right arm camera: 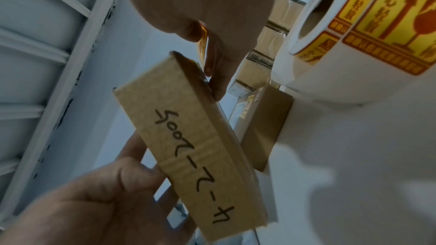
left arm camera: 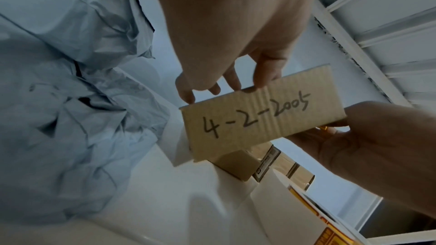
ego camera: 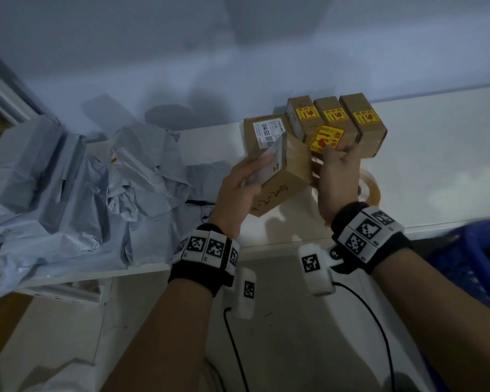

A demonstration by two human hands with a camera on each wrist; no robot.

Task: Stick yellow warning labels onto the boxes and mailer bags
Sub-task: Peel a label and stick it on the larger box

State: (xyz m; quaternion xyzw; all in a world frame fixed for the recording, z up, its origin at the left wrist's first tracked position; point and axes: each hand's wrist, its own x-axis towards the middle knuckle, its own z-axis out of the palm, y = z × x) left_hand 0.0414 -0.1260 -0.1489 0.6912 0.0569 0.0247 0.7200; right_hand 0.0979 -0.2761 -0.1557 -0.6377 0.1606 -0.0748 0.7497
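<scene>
Nearest to us are our two forearms, each with a black wrist band (ego camera: pixel 201 258) carrying black-and-white coded tags, a small white camera unit hanging under each and thin black cables trailing down. Beyond them, our left hand (ego camera: pixel 235 190) is wrapped around a small cardboard box (ego camera: pixel 280 176), thumb on one side and fingers curled over the far edge, holding it tilted above the white worktop (ego camera: pixel 425 171). The side of the box facing the wrist cameras bears handwriting that reads "4-2-2005" (left arm camera: pixel 257 116). Just beside it, our right hand (ego camera: pixel 338 176) pinches a yellow warning label (ego camera: pixel 324 140) with red markings between thumb and fingers; the label stands at the upper right corner of the held box, and we cannot tell whether it touches the cardboard yet. Under the right hand lies a curl of amber backing strip (ego camera: pixel 372 188), and the right wrist view shows a fat white roll of labels (right arm camera: pixel 354 44) standing on the worktop close by, its outer turn printed with the same yellow and red design. Further back, a larger flat box with a white shipping label (ego camera: pixel 262 134) lies on the worktop, and behind it a row of three boxes (ego camera: pixel 337 117) stands side by side, each already wearing a yellow label. To the far left sprawls a crumpled heap of grey mailer bags (ego camera: pixel 77 182). A blue plastic basket (ego camera: pixel 475 264) shows at the right edge.
</scene>
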